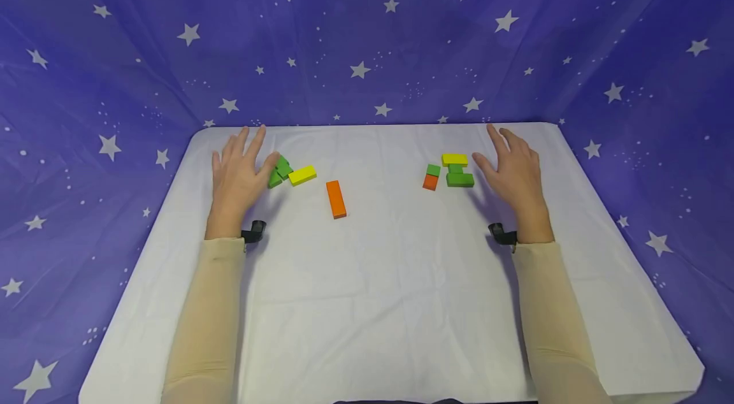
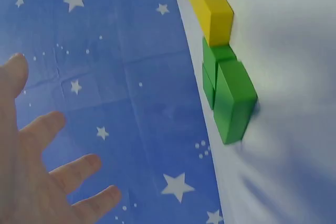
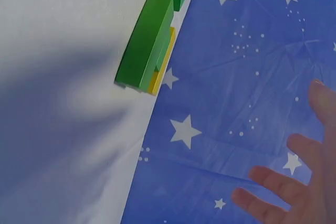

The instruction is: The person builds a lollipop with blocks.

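My left hand (image 1: 237, 171) hovers over the table's left side with fingers spread, holding nothing. By its thumb lie several green blocks (image 1: 275, 180) in a small cluster, partly hidden by the thumb in the head view, with a yellow block (image 1: 302, 175) against them. An orange block (image 1: 336, 199) lies apart, nearer the middle. On the other side my right hand (image 1: 516, 174) is raised with spread fingers and nothing in it. Left of its thumb are a yellow block (image 1: 455, 160), a small green block (image 1: 455, 169) and a longer green block (image 1: 460, 181), stacked front to back.
A small green block (image 1: 432, 170) and an orange-red block (image 1: 430, 183) sit together left of the right-hand group. White cloth covers the table (image 1: 378, 302). Purple star-printed curtains (image 1: 321, 28) hang behind and along both sides.
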Tool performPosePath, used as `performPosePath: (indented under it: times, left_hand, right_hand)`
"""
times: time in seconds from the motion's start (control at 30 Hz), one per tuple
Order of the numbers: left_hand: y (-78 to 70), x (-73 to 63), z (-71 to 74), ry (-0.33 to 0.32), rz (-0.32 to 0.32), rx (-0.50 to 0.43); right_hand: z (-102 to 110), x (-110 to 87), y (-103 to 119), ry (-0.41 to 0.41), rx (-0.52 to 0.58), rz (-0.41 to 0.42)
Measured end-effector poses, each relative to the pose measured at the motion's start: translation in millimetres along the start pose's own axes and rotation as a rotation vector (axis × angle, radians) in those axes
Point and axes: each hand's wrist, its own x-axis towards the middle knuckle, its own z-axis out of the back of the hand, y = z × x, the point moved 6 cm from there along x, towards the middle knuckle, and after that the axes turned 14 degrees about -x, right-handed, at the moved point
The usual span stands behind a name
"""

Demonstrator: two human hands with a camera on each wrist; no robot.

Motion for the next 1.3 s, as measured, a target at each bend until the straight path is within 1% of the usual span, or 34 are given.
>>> performPosePath:
  times: [0.17, 0.3, 0.4, 0.53, 0.67, 0.8, 0.9, 1.07, 1.13, 1.23, 1.3]
  left_hand:
    - [-9.7, 2.0, -7.8, -0.01, -0.016, -0.029]
    - [-18.9, 2.9, -15.6, -0.017, -0.029, -0.055]
    - [-25.6, 2.8, -21.1, -0.022, -0.042, -0.069]
    - [-33.1, 3.0, -27.3, -0.031, -0.065, -0.1]
    - [-38.8, 3.2, -31.2, -0.056, -0.081, -0.17]
    - [-44.5, 2.8, -34.9, -0.063, -0.08, -0.236]
    - [-47.2, 2.4, -40.2, -0.031, -0.061, -0.273]
    - [-48.7, 0.0, -51.6, 0.052, -0.017, -0.352]
    - [-48.9, -1.6, -56.2, 0.084, -0.01, -0.378]
    - [-49.8, -4.5, -63.7, 0.141, -0.009, -0.407]
    - [-50.0, -6.0, -69.4, 0.185, -0.007, -0.417]
  right_hand:
    - [2, 0.7, 7, -0.07, 0.044, 0.013]
    - [1, 1.2, 12, -0.092, 0.135, 0.026]
    - [-1, 1.9, 16, -0.097, 0.199, 0.027]
    - [0, 2.8, 23, -0.09, 0.245, 0.027]
    - [0, 4.0, 29, -0.072, 0.301, 0.042]
    - [-4, 5.2, 36, -0.068, 0.397, 0.066]
    - [-9, 4.3, 42, -0.035, 0.5, 0.071]
    - [-25, 2.8, 48, 0.087, 0.702, 0.027]
    - [-31, 2.1, 51, 0.131, 0.771, 0.013]
    - [-39, -0.6, 57, 0.194, 0.839, 0.01]
    - [-43, -2.6, 60, 0.231, 0.864, 0.017]
